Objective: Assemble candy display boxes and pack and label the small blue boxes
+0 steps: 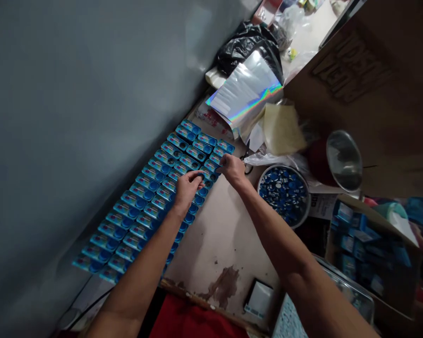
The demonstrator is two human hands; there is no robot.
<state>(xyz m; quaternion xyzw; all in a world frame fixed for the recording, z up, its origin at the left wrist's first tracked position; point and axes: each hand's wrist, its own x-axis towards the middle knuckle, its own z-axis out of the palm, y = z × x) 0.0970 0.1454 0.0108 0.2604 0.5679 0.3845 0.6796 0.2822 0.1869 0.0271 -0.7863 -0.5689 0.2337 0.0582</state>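
Rows of small blue packs point(151, 173), each with a printed label and a round spot at one end, cover the table along the wall. Some spots look bright blue, others dark. My left hand point(188, 188) is over the right-hand columns, its thumb and fingers pinched round a small round blue piece that is partly hidden. At the far right edge of the rows, my right hand point(232, 169) has its fingers closed together just above a pack; what they hold is too small to tell. Right of it stands a round metal bowl point(307, 206) full of small blue and silver pieces.
Behind the rows lie a shiny silver bag point(248, 87) and a black plastic bag point(248, 40). Scissors point(247, 157) lie by the bowl. At right are a metal-lined container point(343, 159), a large carton point(356, 84) and an open box of blue packs point(370, 244).
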